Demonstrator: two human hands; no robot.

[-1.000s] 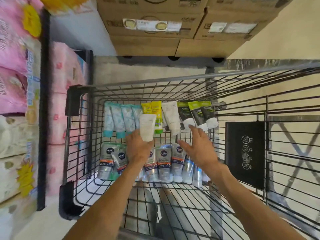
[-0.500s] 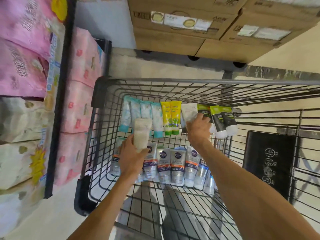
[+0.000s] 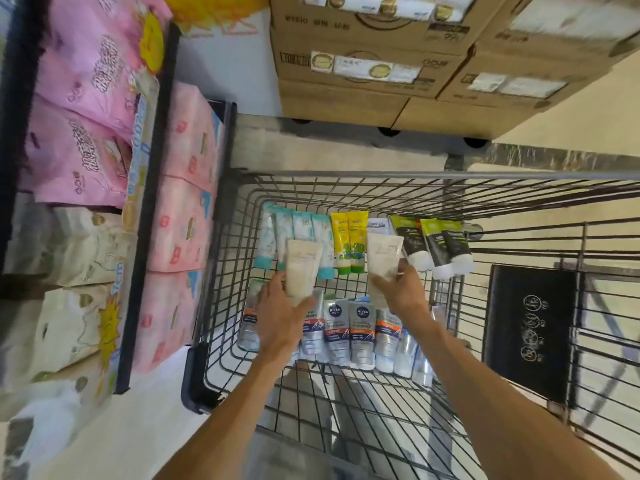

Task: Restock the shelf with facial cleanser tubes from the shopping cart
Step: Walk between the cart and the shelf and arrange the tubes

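Left hand (image 3: pixel 277 315) grips a white tube (image 3: pixel 302 268); right hand (image 3: pixel 403 292) grips a second white tube (image 3: pixel 382 263). Both held above the shopping cart (image 3: pixel 346 174); silver tubes (image 3: pixel 360 327) lie beneath.

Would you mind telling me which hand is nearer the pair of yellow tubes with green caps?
Right. The right hand is just beside the yellow tubes; the left hand sits lower, farther off.
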